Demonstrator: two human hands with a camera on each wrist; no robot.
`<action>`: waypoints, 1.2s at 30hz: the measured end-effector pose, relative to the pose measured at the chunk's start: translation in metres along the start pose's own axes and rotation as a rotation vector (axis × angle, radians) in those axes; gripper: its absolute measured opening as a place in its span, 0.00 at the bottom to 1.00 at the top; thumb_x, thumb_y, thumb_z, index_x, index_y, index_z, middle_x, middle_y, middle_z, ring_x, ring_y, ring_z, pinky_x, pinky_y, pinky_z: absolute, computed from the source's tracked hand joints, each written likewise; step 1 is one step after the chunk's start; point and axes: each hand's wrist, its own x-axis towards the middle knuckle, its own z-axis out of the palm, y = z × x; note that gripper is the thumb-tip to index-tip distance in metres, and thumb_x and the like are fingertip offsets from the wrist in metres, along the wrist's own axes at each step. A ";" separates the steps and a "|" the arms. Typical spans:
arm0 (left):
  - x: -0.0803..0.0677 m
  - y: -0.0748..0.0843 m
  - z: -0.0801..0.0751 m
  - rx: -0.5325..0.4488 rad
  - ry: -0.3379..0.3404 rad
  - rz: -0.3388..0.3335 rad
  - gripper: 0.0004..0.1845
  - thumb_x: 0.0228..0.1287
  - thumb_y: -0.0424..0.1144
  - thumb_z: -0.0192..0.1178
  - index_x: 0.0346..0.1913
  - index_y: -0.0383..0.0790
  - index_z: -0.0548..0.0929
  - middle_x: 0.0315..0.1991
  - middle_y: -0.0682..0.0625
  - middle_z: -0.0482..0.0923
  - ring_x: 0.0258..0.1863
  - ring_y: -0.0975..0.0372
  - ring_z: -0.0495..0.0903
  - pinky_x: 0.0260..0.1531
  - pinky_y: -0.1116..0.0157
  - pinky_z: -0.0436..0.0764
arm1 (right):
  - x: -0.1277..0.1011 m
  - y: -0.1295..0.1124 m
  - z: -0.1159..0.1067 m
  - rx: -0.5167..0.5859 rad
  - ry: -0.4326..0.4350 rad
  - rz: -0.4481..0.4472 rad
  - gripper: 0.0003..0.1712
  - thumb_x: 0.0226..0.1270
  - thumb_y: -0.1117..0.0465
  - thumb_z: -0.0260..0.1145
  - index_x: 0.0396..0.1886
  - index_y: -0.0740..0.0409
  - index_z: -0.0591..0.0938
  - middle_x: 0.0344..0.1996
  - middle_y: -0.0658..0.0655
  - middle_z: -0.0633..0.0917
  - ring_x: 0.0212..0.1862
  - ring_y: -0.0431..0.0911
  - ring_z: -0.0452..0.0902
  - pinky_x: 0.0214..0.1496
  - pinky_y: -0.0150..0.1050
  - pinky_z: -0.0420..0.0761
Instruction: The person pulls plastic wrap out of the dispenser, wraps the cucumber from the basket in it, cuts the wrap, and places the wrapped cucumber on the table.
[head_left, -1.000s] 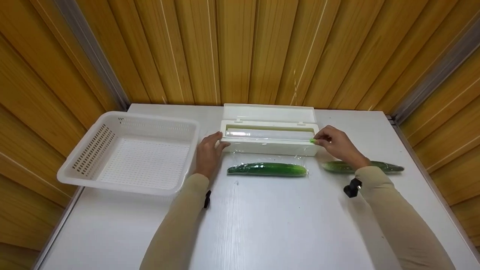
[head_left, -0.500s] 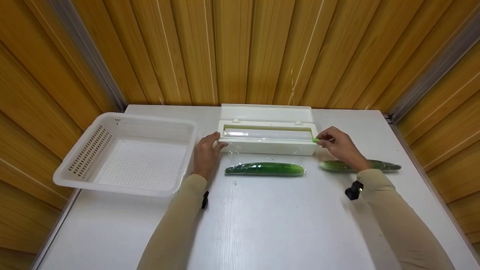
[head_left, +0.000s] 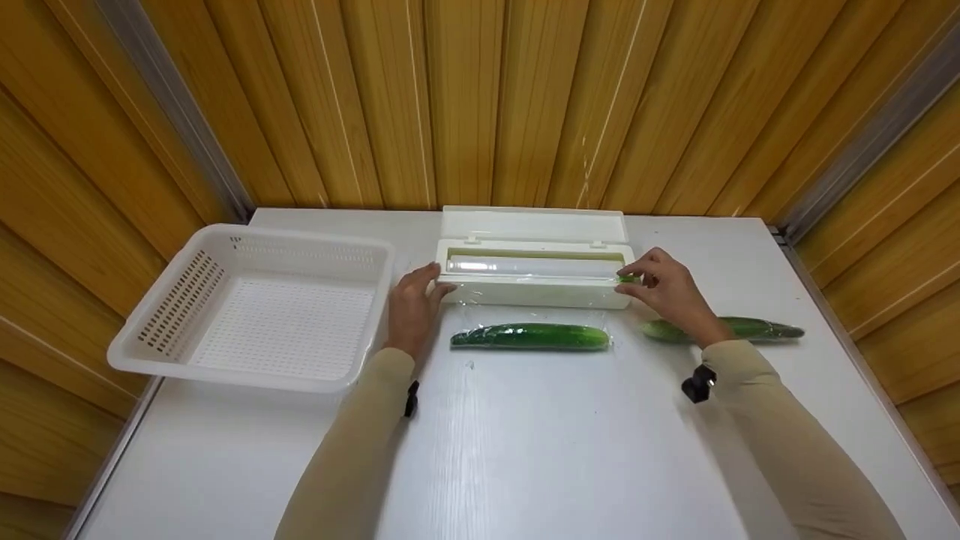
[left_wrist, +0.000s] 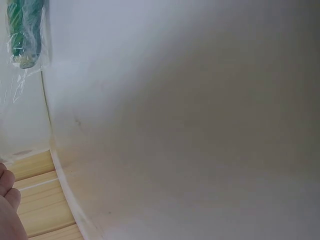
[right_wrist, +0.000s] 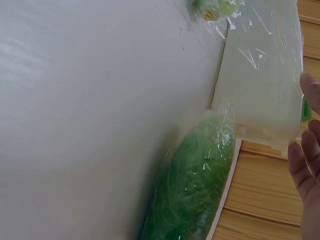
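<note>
A white cling film dispenser box stands with its lid tipped back and a shiny roll of film inside. My left hand grips the box's left end, thumb at the front. At the right end, my right hand pinches the small green slide cutter, which is mostly covered by the fingers. Clear film comes down over the box's front to a cucumber lying before it, wrapped in film. Another film-wrapped cucumber lies under my right wrist; it looms large in the right wrist view.
A white perforated plastic basket stands on the left of the white table, close to my left forearm. Wood-look panels rise right behind the table and at both sides.
The right hand shifts the green slide cutter slightly right to the box's end, then a little back left, its fingers now closer over it. The left hand keeps its hold; the cucumbers stay put.
</note>
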 end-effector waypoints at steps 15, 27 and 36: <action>0.001 -0.001 -0.002 -0.005 -0.005 0.002 0.20 0.57 0.34 0.78 0.50 0.27 0.88 0.51 0.34 0.87 0.53 0.41 0.87 0.57 0.51 0.84 | 0.000 -0.004 0.002 -0.097 0.020 -0.008 0.12 0.61 0.66 0.82 0.45 0.62 0.92 0.38 0.58 0.79 0.34 0.49 0.72 0.35 0.30 0.69; 0.005 0.012 -0.003 -0.022 -0.069 -0.180 0.22 0.58 0.34 0.79 0.53 0.27 0.88 0.54 0.35 0.86 0.58 0.44 0.84 0.63 0.53 0.80 | 0.000 -0.008 0.007 -0.050 0.051 -0.008 0.06 0.59 0.71 0.81 0.35 0.61 0.92 0.33 0.55 0.79 0.33 0.44 0.72 0.34 0.26 0.70; 0.009 0.021 -0.006 -0.068 -0.089 -0.262 0.16 0.58 0.28 0.79 0.51 0.34 0.91 0.62 0.36 0.80 0.64 0.43 0.79 0.65 0.53 0.78 | 0.001 -0.010 0.007 -0.042 -0.002 0.029 0.05 0.64 0.72 0.78 0.36 0.61 0.89 0.33 0.55 0.79 0.34 0.45 0.72 0.35 0.27 0.70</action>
